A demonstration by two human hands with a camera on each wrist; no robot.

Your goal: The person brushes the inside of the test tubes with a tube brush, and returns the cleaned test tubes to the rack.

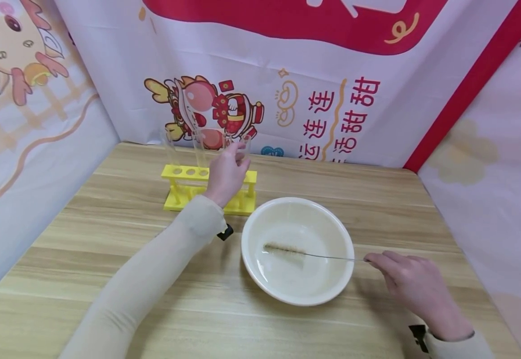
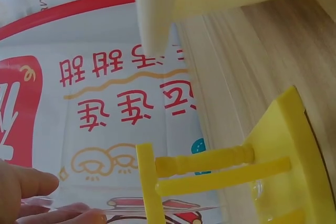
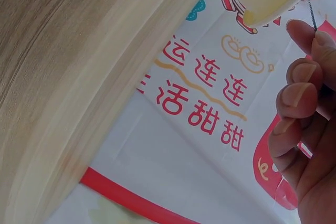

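A yellow test tube rack holds several clear test tubes upright. My left hand reaches over the rack, thumb and fingers on either side of a tube near its top. In the left wrist view, that clear tube shows between the thumb and fingertips. On the right, my right hand pinches the thin twisted wire handle of a test tube brush. The brush's bristled end lies inside a white bowl, which seems to hold clear liquid. In the right wrist view, the other fingers curl beneath the pinch.
The bowl stands just to the right of the rack on a wood-grain table. A printed cloth hangs behind the table's back edge, and more printed cloth stands along both sides.
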